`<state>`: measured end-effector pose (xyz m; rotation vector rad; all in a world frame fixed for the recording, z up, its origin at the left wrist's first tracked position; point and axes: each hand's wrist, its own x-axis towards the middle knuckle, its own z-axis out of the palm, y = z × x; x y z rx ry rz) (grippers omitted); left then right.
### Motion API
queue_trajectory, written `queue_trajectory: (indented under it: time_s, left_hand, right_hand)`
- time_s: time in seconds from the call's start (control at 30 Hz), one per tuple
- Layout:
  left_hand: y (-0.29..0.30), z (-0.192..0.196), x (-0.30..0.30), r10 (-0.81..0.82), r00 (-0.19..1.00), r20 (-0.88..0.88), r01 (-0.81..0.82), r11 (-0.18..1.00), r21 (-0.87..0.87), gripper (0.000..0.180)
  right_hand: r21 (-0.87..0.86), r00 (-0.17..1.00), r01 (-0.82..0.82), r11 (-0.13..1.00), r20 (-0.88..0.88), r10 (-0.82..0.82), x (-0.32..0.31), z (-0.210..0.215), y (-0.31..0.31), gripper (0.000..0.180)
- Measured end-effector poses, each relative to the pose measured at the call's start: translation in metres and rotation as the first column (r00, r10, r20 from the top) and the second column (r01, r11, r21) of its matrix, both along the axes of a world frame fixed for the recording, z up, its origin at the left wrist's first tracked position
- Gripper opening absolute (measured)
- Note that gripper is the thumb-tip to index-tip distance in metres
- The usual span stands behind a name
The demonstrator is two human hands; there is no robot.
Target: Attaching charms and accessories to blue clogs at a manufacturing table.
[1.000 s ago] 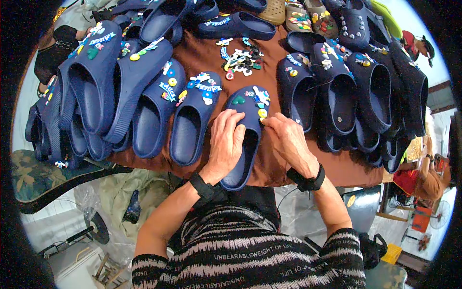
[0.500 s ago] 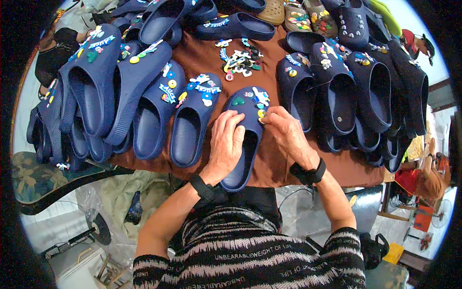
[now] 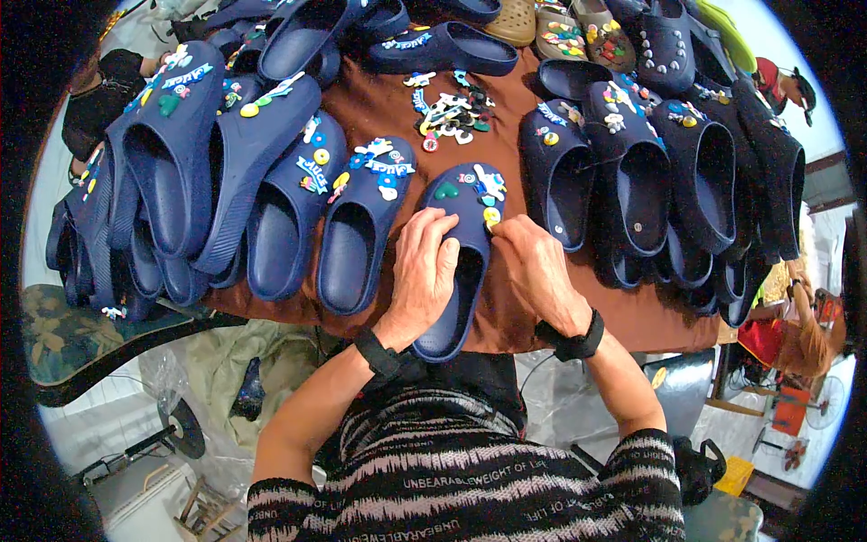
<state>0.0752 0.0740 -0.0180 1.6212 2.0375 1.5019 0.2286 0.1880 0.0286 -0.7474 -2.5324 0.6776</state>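
Observation:
A navy blue clog (image 3: 458,248) lies in front of me with its toe pointing away. My left hand (image 3: 422,262) is wrapped around its left side, fingers over the upper and thumb near the opening. Small charms sit on the toe: a green one (image 3: 446,190), a white and blue cluster (image 3: 490,184) and a round yellow charm (image 3: 491,216) at the right edge. The bent fingers of my right hand (image 3: 537,266) are pinched against the edge of that yellow charm; their tips are partly hidden. Beyond the toe lies a loose pile of charms (image 3: 452,113).
Decorated navy clogs stand close on the left (image 3: 361,244) and the right (image 3: 637,181). Another clog (image 3: 442,50) lies sideways behind the charm pile. A tan clog (image 3: 510,23) is at the back. Brown cloth (image 3: 614,312) covers the table. Another person's arm (image 3: 804,321) shows at far right.
My right hand has shifted slightly, its wrist turning a little lower and leftward, and more of the yellow charm shows. My left hand and the clog stay in place.

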Motion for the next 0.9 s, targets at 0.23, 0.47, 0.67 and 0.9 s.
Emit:
queue_trajectory:
  time_s: [0.23,0.47,0.67,0.9]
  left_hand:
    - [0.002,0.003,0.001,0.006,1.0,0.019,-0.006,1.0,0.009,0.031]
    - [0.0,0.004,0.002,-0.02,1.0,0.019,0.021,1.0,-0.021,0.028]
    - [-0.001,0.003,0.002,-0.011,1.0,0.02,0.011,1.0,0.003,0.031]
    - [-0.003,0.003,0.002,-0.019,0.999,0.034,0.019,1.0,0.003,0.031]
  right_hand:
    - [-0.038,0.993,-0.106,0.994,-0.05,0.104,-0.001,-0.006,-0.001,0.017]
    - [-0.338,0.986,-0.109,0.935,-0.155,0.059,0.011,-0.009,0.011,0.021]
    - [-0.336,0.988,-0.093,0.937,-0.148,0.044,0.007,-0.006,0.008,0.024]
    - [-0.168,0.992,-0.124,0.978,-0.019,0.122,0.007,0.004,0.021,0.022]
